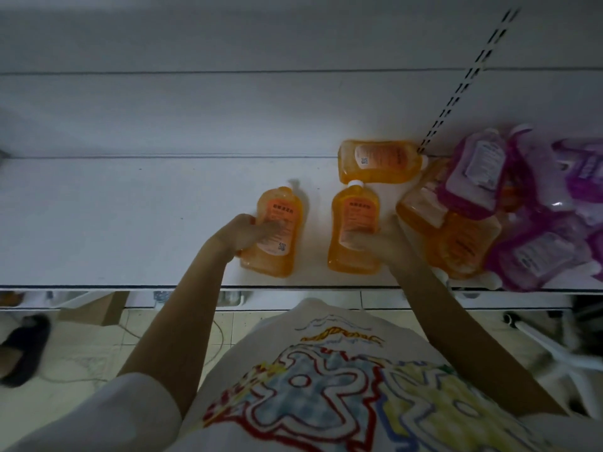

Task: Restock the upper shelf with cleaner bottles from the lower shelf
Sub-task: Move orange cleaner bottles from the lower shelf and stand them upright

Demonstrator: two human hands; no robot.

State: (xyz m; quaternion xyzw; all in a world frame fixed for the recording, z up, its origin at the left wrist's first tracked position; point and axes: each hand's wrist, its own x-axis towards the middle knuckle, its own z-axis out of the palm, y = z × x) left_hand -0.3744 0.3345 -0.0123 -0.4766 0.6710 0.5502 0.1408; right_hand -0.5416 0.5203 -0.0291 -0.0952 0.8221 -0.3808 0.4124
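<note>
Two orange cleaner bottles lie flat on the white shelf point(130, 223), label up, caps pointing to twelve o'clock. The left hand point(246, 233) grips the left orange bottle point(280, 203) from its nine o'clock side, fingers curled over the label. The right hand point(385, 239) holds the middle orange bottle point(355, 210) from its three o'clock side, fingers laid across the lower half. The hand is blurred, so how tightly they wrap I cannot tell. The two bottles lie near each other but apart, both close to the front edge of the shelf.

At twelve o'clock of the middle bottle lies the crosswise orange bottle point(378, 161) on its side, cap towards three o'clock. The middle bottle's white cap touches or nearly touches its flank.

At three o'clock of the right hand sits a loose heap: more orange bottles point(456, 246) underneath and, over and beyond them, purple bottles point(476, 171) tilted every which way. A slotted upright strip point(470, 76) runs up the white back panel towards one o'clock.

Towards six o'clock is the person's printed T-shirt point(326, 370). At eight o'clock a dark slipper point(23, 347) rests on the tiled floor point(98, 353).
</note>
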